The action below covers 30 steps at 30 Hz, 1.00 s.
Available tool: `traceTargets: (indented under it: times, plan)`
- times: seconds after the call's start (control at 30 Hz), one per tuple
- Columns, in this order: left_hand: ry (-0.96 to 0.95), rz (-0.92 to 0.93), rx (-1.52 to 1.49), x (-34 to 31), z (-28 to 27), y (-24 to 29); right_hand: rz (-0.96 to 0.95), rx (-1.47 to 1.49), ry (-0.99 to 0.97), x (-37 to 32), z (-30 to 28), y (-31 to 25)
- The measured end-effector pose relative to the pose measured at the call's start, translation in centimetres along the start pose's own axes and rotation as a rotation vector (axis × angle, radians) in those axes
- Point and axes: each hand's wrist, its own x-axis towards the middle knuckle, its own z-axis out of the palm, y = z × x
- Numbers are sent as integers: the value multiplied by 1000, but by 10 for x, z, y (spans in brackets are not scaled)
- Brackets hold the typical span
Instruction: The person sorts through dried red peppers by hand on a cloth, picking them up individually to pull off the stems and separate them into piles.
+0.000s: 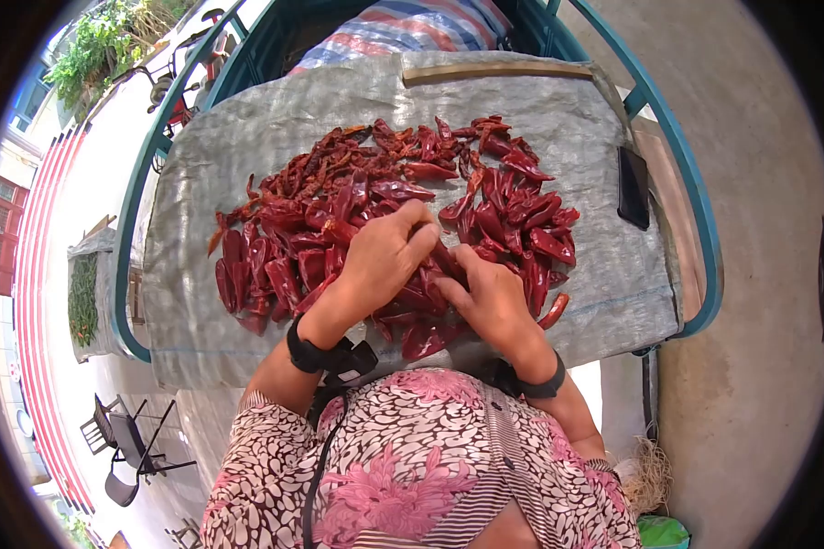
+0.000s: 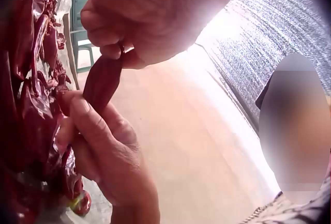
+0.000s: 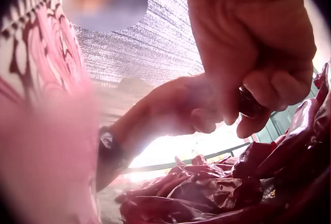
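Observation:
Dried red chilies point(image 1: 293, 220) lie heaped on a grey woven sheet point(image 1: 192, 183). Over the front of the heap, my left hand point(image 1: 384, 256) and right hand point(image 1: 494, 302) meet at one dark red chili. In the left wrist view, the left hand point(image 2: 150, 17) pinches the stem end of that chili point(image 2: 102, 82), while the right hand point(image 2: 111, 151) grips its lower end between thumb and fingers. The right wrist view shows the right hand point(image 3: 264, 53) curled round a dark chili point(image 3: 249, 102), the left hand point(image 3: 181, 105) close beside it.
A black phone point(image 1: 633, 188) lies at the sheet's right side. A wooden strip point(image 1: 494, 71) rests along the far edge, beyond it a striped bag point(image 1: 403, 32). Teal rails point(image 1: 682, 174) run round the cart. Folding chairs point(image 1: 133, 444) stand on the ground at the left.

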Motion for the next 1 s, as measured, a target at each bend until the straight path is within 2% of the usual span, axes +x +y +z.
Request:
traceTargets:
  times: [0.13,0.23,0.27,0.37,0.4,0.5,0.57,0.63,0.73,0.87,0.97,1.0]
  plan:
    - [59,-198,270,28,-12,-25,-34,85,-54,-9,-4,-2]
    - [245,-56,629,38,3,-40,-80,118,-17,-11,-6,-5]
    - [287,0,626,42,6,-45,-84,120,5,-11,-6,-5]
    - [206,19,582,61,14,-47,-107,130,46,-11,-1,-1]
    - [244,182,653,71,21,-70,-123,134,45,-11,2,1]
    - [208,292,853,85,28,-86,-171,115,36,-13,5,5]
    - [163,263,849,87,29,-97,-189,98,37,-13,4,6]
    - [123,247,870,81,24,-86,-190,88,47,-13,1,7]
    - [79,297,751,63,8,-53,-84,159,198,-12,3,9]
    - [-150,482,512,34,-14,-12,62,265,400,-7,7,7]
    - [-217,341,496,24,-17,-6,21,202,301,-7,8,8]
    - [-185,295,560,25,-17,-9,-36,168,318,-8,13,9]
